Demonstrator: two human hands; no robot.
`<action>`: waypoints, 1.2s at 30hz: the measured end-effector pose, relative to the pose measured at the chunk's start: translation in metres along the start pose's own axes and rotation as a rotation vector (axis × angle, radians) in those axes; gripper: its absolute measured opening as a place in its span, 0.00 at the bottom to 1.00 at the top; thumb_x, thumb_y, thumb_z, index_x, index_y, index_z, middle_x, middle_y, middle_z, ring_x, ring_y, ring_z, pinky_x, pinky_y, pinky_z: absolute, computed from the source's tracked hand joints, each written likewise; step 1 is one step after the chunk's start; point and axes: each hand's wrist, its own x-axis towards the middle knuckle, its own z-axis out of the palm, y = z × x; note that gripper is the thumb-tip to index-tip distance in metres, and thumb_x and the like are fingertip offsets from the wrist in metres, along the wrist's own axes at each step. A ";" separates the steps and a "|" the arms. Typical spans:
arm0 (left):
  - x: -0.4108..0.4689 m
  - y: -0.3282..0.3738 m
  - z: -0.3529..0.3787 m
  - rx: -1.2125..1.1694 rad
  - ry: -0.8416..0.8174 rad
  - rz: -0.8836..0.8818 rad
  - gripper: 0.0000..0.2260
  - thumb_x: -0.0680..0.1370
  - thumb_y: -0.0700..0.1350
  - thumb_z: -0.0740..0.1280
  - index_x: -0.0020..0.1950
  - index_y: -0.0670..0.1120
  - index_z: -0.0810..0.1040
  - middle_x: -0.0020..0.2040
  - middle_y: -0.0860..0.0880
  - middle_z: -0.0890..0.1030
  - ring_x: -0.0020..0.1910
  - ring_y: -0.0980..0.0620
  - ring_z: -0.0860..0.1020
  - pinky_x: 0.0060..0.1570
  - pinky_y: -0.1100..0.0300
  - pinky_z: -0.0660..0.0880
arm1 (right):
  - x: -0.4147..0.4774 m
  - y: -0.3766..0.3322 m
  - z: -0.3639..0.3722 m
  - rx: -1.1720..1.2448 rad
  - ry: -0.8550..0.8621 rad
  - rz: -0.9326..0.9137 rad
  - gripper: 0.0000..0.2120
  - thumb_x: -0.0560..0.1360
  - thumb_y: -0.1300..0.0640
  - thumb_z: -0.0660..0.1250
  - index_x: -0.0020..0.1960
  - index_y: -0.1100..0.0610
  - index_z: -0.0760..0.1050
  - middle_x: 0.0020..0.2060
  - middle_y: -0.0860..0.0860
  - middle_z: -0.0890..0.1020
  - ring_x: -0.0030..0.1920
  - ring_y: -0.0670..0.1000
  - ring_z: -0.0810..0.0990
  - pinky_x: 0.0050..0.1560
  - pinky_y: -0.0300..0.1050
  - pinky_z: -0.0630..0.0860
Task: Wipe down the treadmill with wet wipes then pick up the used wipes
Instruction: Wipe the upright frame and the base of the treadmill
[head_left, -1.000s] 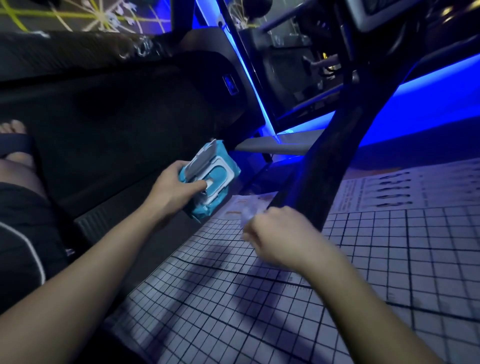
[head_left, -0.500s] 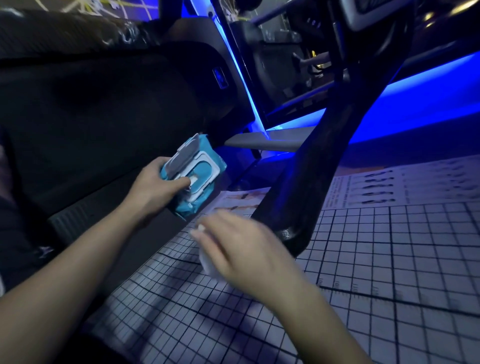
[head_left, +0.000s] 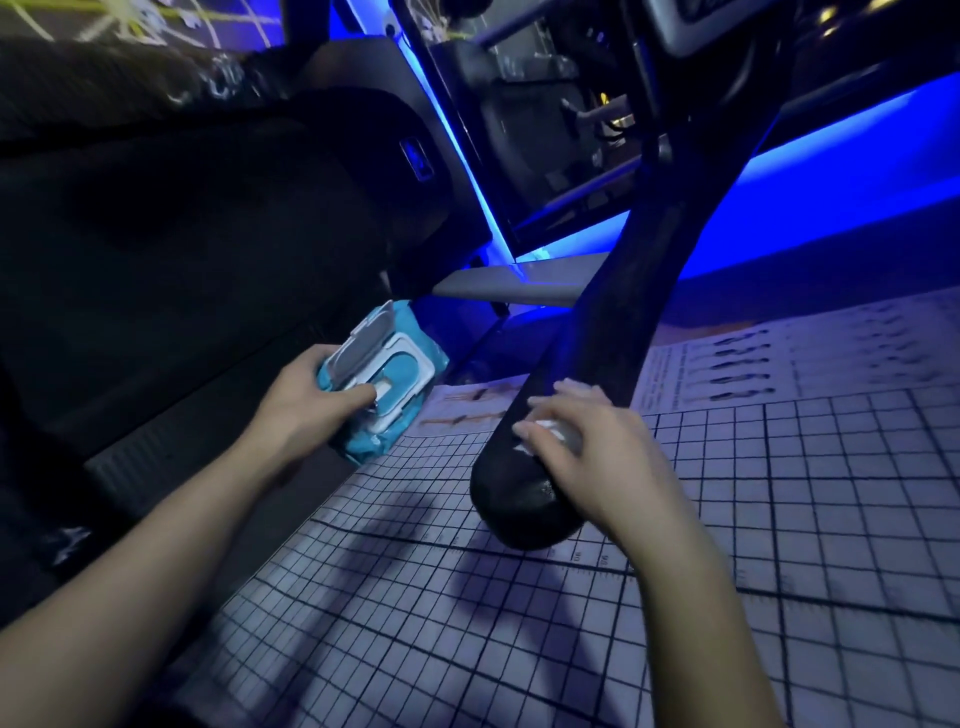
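Note:
The black treadmill handrail (head_left: 602, 332) slants down from the upper right and ends in a rounded tip over the floor mat. My right hand (head_left: 597, 457) wraps over that lower end and holds a white wet wipe (head_left: 551, 430) against it; only a small patch of the wipe shows between thumb and fingers. My left hand (head_left: 304, 402) grips a teal pack of wet wipes (head_left: 402, 358) with its white flip lid standing open, thumb on the opening. The dark treadmill belt (head_left: 182, 249) lies to the left.
A pale grid-printed mat (head_left: 805, 519) with exercise figures covers the floor on the right and below. Blue strip lights glow along the far wall. More dark gym equipment (head_left: 545, 130) stands behind the handrail. A grey side rail (head_left: 509, 286) runs past the treadmill's front.
My right hand has carried the wipe from above the mat up onto the handrail's lower end. My left hand keeps the open pack in about the same place.

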 end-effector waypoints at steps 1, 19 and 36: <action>0.000 0.002 0.001 0.005 -0.003 0.001 0.26 0.63 0.50 0.75 0.61 0.47 0.81 0.50 0.52 0.85 0.48 0.52 0.83 0.50 0.55 0.77 | -0.010 -0.004 0.005 0.029 0.037 -0.005 0.10 0.79 0.46 0.68 0.55 0.48 0.83 0.64 0.44 0.80 0.72 0.45 0.69 0.64 0.43 0.67; 0.003 -0.010 -0.005 -0.039 0.041 -0.053 0.29 0.59 0.55 0.77 0.58 0.48 0.82 0.52 0.47 0.87 0.52 0.44 0.86 0.58 0.43 0.82 | -0.055 -0.055 0.090 0.200 0.557 -0.589 0.08 0.82 0.63 0.67 0.54 0.68 0.82 0.53 0.60 0.83 0.51 0.54 0.83 0.53 0.47 0.82; 0.007 0.002 0.001 -0.057 -0.023 -0.030 0.25 0.63 0.48 0.78 0.60 0.50 0.82 0.52 0.49 0.87 0.54 0.44 0.86 0.56 0.47 0.83 | 0.102 0.000 -0.001 -0.296 -0.271 0.023 0.08 0.74 0.45 0.71 0.48 0.48 0.84 0.50 0.53 0.85 0.54 0.57 0.80 0.51 0.45 0.73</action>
